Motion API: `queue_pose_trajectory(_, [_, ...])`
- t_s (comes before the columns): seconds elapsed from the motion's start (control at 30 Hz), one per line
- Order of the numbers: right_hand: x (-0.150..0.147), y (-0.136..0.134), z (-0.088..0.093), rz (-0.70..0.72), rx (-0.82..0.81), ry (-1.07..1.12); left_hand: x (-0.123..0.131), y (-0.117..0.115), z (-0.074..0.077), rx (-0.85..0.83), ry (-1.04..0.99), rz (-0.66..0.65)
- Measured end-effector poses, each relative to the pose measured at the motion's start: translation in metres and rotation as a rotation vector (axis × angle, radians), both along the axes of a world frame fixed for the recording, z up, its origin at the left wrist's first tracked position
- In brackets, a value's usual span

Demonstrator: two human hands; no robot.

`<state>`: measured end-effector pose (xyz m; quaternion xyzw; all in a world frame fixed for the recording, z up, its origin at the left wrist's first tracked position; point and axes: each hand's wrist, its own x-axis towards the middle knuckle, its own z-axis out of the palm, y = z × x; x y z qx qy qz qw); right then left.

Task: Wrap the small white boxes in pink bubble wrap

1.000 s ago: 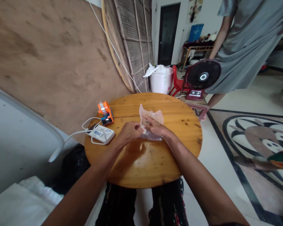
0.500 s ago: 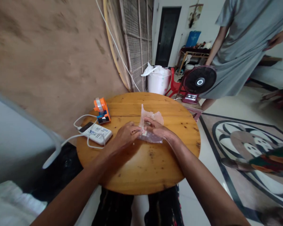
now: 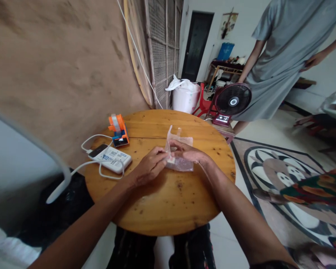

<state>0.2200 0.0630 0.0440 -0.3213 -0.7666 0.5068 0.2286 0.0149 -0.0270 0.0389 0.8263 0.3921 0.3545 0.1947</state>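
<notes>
A sheet of clear, wrinkled bubble wrap [image 3: 184, 164] lies on the round wooden table [image 3: 168, 201], its far flap standing up. On it, between my hands, sits a small pale item [image 3: 171, 159] with reddish marks, partly covered by fingers; its kind does not show. The fingers of my left hand [image 3: 154, 162] are pinched together at the wrap's left edge, beside the small item. From the right, my right hand [image 3: 184, 150] arches over the wrap, its thumb and fingers closed on the plastic near the item.
An orange and blue tape dispenser [image 3: 119, 130] stands at the table's left, near a white power bank [image 3: 116, 158] with white cables. A fan [image 3: 233, 100] rests on a stool beyond the table, beside a person in grey [image 3: 285, 63]. A rough wall [image 3: 58, 74] borders the left.
The wrap's far flap has spread flatter and squarer, with a narrow strip showing at its top. Both hands stay close to the same place; the view has shifted slightly.
</notes>
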Motion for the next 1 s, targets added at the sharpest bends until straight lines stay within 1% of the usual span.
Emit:
queue_pose_trajectory(0.1, [0.001, 0.004, 0.005, 0.150, -0.119, 0.015, -0.005, -0.005, 0.004, -0.061, -0.019, -0.046])
queue_pose_trajectory(0.13, [0.001, 0.005, 0.006, 0.170, -0.137, 0.017, -0.005, -0.005, 0.003, -0.063, -0.017, -0.055])
queue_pose_trajectory(0.2, [0.002, 0.008, 0.006, 0.193, -0.159, 0.017, -0.005, -0.003, -0.003, -0.015, -0.001, -0.060])
queue_pose_trajectory(0.3, [0.002, 0.010, 0.004, 0.187, -0.173, 0.030, -0.003, 0.006, -0.016, 0.146, 0.038, -0.043])
queue_pose_trajectory(0.37, [0.002, 0.010, 0.001, 0.165, -0.193, 0.047, -0.004, 0.013, -0.021, 0.249, 0.106, -0.017])
queue_pose_trajectory(0.47, [0.003, 0.008, -0.003, 0.138, -0.227, 0.086, -0.007, 0.023, -0.021, 0.378, 0.190, -0.019])
queue_pose_trajectory(0.57, [0.003, 0.007, -0.004, 0.106, -0.252, 0.125, -0.010, 0.028, -0.018, 0.414, 0.215, -0.068])
queue_pose_trajectory(0.7, [0.002, 0.007, -0.007, 0.027, -0.243, 0.125, -0.008, 0.029, -0.020, 0.429, 0.211, -0.126])
queue_pose_trajectory(0.77, [0.001, 0.004, -0.009, -0.031, -0.227, 0.116, -0.006, 0.028, -0.022, 0.433, 0.200, -0.124])
queue_pose_trajectory(0.83, [0.003, -0.003, -0.009, -0.117, -0.178, 0.110, -0.004, 0.026, -0.021, 0.425, 0.204, -0.106])
queue_pose_trajectory(0.9, [0.010, -0.015, -0.007, -0.246, -0.067, 0.098, -0.001, 0.024, -0.019, 0.411, 0.219, -0.086])
queue_pose_trajectory(1.0, [0.028, -0.042, 0.001, -0.535, 0.143, -0.007, 0.002, 0.022, -0.016, 0.388, 0.240, -0.066])
